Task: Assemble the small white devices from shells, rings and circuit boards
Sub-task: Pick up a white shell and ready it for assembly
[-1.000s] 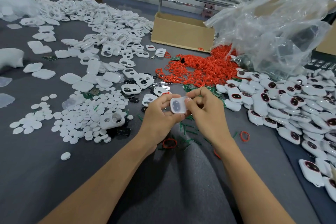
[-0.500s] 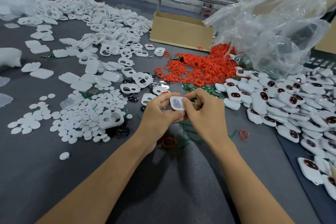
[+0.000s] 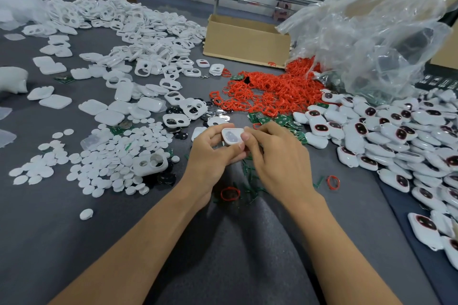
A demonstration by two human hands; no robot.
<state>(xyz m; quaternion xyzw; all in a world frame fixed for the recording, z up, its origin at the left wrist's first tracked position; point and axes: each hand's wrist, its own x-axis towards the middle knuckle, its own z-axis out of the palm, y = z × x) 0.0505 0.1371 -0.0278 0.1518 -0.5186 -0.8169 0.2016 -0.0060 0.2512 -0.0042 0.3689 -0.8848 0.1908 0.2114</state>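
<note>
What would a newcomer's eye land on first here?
Probably the bright heap of red rings at centre back, just beyond the hands. Next, the left hand and right hand together holding one small white shell at mid-table. Then the finished white devices, with dark red-rimmed windows, piled along the right edge.

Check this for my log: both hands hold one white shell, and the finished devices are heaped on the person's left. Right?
Wrong side. The head view shows the finished devices heaped on the person's right. The rest stands: the left hand and right hand hold one white shell.
</note>
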